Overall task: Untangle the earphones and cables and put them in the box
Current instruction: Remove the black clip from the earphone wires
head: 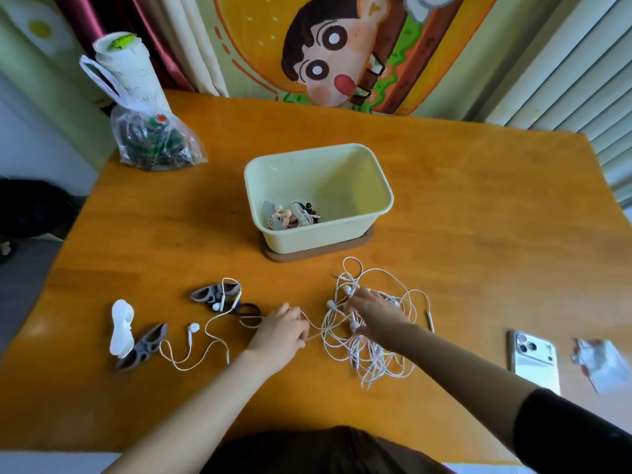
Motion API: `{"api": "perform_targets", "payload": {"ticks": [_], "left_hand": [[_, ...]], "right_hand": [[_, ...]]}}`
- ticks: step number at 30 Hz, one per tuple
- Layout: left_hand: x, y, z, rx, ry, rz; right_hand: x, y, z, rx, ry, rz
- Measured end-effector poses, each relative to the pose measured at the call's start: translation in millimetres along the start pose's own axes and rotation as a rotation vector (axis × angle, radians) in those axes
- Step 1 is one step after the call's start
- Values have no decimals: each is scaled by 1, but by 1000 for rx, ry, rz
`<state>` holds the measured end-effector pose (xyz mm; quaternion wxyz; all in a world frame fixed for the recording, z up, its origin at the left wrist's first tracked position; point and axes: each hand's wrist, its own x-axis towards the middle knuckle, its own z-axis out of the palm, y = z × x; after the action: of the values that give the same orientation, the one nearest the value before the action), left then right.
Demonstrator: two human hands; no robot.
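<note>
Two hands work one knot. Head view: L hand (280, 331) rests low on the table (478, 217), fingers clenched on a white cord (311, 325) that runs R into the tangle (360, 359). Likely purpose: draw one lead out w/o dragging the rest. R hand (372, 313) reaches fwd over the tangle, wrist low, fingers among the strands. It is prob. anchoring; grip vs. press cannot be told. Tangle lies on the table, near the box (307, 241) but apart from it. Box already holds several sets (294, 215) in its near-L corner.

Right hand (372, 311) fingers buried in cable tangle (367, 357); silvery wrapper (598, 361) blurred; box (318, 239) contents indistinct.
</note>
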<state>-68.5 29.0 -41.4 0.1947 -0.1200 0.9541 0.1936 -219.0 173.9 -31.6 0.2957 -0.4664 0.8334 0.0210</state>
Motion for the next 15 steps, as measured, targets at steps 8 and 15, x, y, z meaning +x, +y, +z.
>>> {"api": "perform_targets", "payload": {"ticks": [8,15], "left_hand": [[5,6,-24,-458,348,10],[-3,30,-90,-770,664,25]], "right_hand": [[-12,-10,-25,55,246,-90],[-27,-40,-47,449,153,-147]]}}
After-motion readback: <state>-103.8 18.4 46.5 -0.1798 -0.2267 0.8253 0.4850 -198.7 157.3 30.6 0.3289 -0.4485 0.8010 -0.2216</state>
